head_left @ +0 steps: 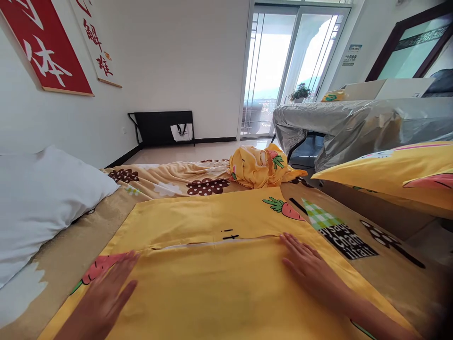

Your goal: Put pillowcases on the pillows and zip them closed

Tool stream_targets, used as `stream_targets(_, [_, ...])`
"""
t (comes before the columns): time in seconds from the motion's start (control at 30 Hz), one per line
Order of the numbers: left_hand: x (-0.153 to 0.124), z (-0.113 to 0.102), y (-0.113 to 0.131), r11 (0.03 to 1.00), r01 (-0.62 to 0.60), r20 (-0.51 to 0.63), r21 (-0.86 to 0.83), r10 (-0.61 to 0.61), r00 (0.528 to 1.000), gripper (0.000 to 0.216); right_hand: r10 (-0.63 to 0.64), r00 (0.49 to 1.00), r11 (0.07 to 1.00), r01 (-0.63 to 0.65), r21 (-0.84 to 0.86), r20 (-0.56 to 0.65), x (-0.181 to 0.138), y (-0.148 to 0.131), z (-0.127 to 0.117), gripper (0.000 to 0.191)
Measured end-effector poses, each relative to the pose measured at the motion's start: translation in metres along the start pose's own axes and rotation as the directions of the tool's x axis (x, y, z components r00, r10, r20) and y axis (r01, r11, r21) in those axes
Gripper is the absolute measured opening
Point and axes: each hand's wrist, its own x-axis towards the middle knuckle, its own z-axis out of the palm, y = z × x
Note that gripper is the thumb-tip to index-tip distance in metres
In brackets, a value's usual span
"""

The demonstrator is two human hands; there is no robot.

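A yellow pillowcase (215, 264) with carrot prints lies flat on the bed in front of me, its open flap edge running across the middle. My left hand (106, 295) rests flat on its left side, fingers stretched out. Pressed flat on the right side near the flap edge is my right hand (311, 267), fingers together and extended. Neither hand holds anything.
A bare white pillow (38, 198) lies at the left. A crumpled yellow cloth (260, 165) sits at the bed's far end on a patterned sheet (170, 179). Another yellow pillow (396, 170) is at the right, before a plastic-covered table (354, 123). Glass doors stand behind.
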Motion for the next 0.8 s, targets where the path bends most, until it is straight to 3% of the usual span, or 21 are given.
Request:
stream_targets(0.1, [0.091, 0.010, 0.077, 0.991, -0.107, 0.255, -0.083, 0.125, 0.959, 0.054, -0.216, 0.974, 0.974, 0.209, 0.092, 0.072, 0.062, -0.087, -0.011, 0.065])
stream_targets(0.17, [0.143, 0.028, 0.117, 0.992, -0.068, 0.359, -0.110, 0.104, 0.928, 0.054, -0.266, 0.959, 0.957, 0.252, 0.141, 0.094, 0.099, -0.135, -0.007, 0.061])
stream_targets(0.23, [0.180, 0.049, 0.137, 0.993, -0.035, 0.369, -0.110, 0.073, 0.927, 0.054, -0.305, 0.948, 0.943, 0.286, 0.171, 0.094, 0.130, -0.162, 0.005, 0.061])
stream_targets(0.3, [0.201, 0.068, 0.137, 0.994, -0.014, 0.349, -0.109, 0.052, 0.936, 0.053, -0.321, 0.941, 0.938, 0.301, 0.171, 0.105, 0.155, -0.165, 0.018, 0.058])
stream_targets(0.4, [0.210, 0.083, 0.101, 0.995, 0.037, 0.312, -0.097, -0.005, 0.950, 0.056, -0.263, 0.956, 0.959, 0.244, 0.144, 0.131, 0.187, -0.134, 0.031, 0.059])
stream_targets(0.57, [0.206, 0.086, -0.012, 0.964, 0.265, 0.297, 0.026, -0.260, 0.919, 0.058, -0.032, 0.992, 0.997, 0.024, 0.070, 0.120, 0.222, -0.032, 0.030, 0.062])
stream_targets(0.7, [0.196, 0.092, -0.088, 0.904, 0.411, 0.280, 0.119, -0.427, 0.860, 0.062, 0.142, 0.986, 0.990, -0.143, 0.007, 0.091, 0.221, 0.048, 0.027, 0.063])
stream_targets(0.8, [0.190, 0.094, -0.111, 0.900, 0.405, 0.255, 0.159, -0.434, 0.864, 0.065, 0.253, 0.967, 0.966, -0.251, -0.065, 0.013, 0.210, 0.086, 0.025, 0.064])
